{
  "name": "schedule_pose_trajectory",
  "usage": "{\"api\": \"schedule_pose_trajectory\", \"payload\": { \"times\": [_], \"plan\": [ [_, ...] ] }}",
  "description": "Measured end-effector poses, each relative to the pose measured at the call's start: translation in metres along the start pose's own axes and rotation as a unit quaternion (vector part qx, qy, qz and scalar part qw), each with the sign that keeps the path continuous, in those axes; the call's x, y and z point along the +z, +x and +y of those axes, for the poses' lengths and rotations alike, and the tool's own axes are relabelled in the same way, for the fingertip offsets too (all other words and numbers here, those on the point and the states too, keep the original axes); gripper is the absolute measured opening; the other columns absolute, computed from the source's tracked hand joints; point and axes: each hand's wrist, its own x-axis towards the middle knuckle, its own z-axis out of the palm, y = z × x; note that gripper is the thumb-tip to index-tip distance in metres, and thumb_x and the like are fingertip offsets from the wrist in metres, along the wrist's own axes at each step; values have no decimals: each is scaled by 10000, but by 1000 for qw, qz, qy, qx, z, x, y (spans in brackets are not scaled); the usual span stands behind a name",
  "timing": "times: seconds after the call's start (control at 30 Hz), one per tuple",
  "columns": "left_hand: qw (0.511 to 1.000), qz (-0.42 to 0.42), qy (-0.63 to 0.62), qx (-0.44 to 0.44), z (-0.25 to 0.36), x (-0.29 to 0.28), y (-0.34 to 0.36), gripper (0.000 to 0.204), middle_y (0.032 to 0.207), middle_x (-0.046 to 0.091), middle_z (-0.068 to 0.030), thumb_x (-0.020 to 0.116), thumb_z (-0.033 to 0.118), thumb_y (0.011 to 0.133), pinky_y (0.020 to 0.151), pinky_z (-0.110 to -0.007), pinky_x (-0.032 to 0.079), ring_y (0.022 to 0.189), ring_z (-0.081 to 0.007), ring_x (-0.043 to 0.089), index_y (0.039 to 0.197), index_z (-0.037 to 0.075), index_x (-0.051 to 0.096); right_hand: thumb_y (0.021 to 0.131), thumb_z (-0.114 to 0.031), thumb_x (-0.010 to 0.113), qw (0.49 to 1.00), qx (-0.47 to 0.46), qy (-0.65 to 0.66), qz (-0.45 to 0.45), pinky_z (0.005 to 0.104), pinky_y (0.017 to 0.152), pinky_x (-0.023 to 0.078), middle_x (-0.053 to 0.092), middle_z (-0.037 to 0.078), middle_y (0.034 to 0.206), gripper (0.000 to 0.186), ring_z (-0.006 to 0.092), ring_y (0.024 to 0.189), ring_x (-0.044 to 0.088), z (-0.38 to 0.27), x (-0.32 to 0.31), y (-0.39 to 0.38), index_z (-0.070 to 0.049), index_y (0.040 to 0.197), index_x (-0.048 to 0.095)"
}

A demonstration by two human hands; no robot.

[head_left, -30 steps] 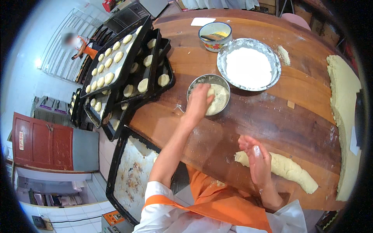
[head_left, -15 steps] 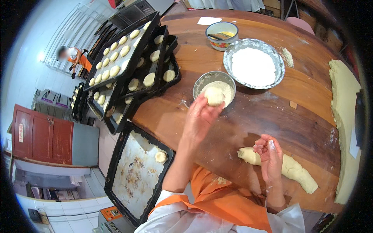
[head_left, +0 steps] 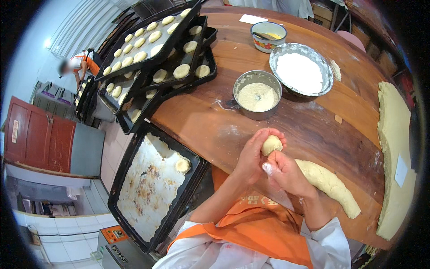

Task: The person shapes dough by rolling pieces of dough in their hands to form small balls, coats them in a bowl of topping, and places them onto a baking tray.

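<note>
One dough ball [head_left: 272, 145], round with no long axis, sits just above the bench [head_left: 215, 121] edge, cupped between left hand [head_left: 251, 157] and right hand [head_left: 286, 172], both curled closed around it. Shaping step, apparently; next likely calls for setting it on the near tray [head_left: 134, 206]. Dough log [head_left: 329, 183] lies just right, running diagonally.

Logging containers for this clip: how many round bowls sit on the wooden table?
3. A steel bowl of crumbs nearest the hands, a wide foil-lined bowl of white flour beside it, and a small flower-patterned bowl at the far edge.
</note>
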Motion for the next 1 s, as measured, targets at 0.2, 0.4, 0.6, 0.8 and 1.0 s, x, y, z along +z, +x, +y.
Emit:
{"api": "schedule_pose_trajectory", "payload": {
  "times": [0.2, 0.4, 0.6, 0.8, 1.0],
  "plan": [
    [986, -45, 159, 36, 7, -18, -18, 354, 986, 531, -80, 310, 308, 938, 824, -308, 445, 865, -150, 540, 1094, 39, 479, 851, -108, 470, 993, 61, -101, -12, 208, 365, 302, 457, -17, 571, 172, 64, 419, 409, 12, -1, 23, -84, 703, 386],
    [997, -3, -32, 72, 32, -39, -49, 342, 1074, 521, -97, 423, 197, 886, 809, -329, 491, 908, -194, 568, 1207, 86, 382, 842, -113, 537, 998, -61, 24, 20, 192, 342, 278, 392, -25, 479, 195, 62, 378, 367, 16, 17, 5, -96, 776, 354],
    [934, 269, 103, 210, 77, -149, -85, 373, 1009, 548, -169, 345, -32, 772, 776, -339, 510, 885, -245, 600, 1135, 52, 329, 842, -240, 589, 988, -87, 86, 89, 194, 331, 255, 371, -16, 448, 266, 66, 339, 329, 21, 5, 12, -95, 813, 367],
    [751, 451, 455, 163, 119, -315, -101, 349, 882, 605, -132, 529, 22, 720, 732, -294, 460, 833, -199, 575, 1068, -11, 532, 895, -246, 509, 978, -58, 120, 160, 185, 343, 255, 346, -35, 472, 156, 53, 364, 300, 44, -9, 17, -113, 864, 433],
    [582, 523, 606, 146, 123, -377, -103, 385, 935, 594, -188, 617, 83, 707, 762, -364, 459, 860, -333, 574, 1071, -8, 530, 905, -243, 490, 974, -59, 116, 184, 192, 377, 270, 350, -33, 487, 129, 54, 387, 315, 49, -8, 22, -118, 884, 466]
  ]
}}
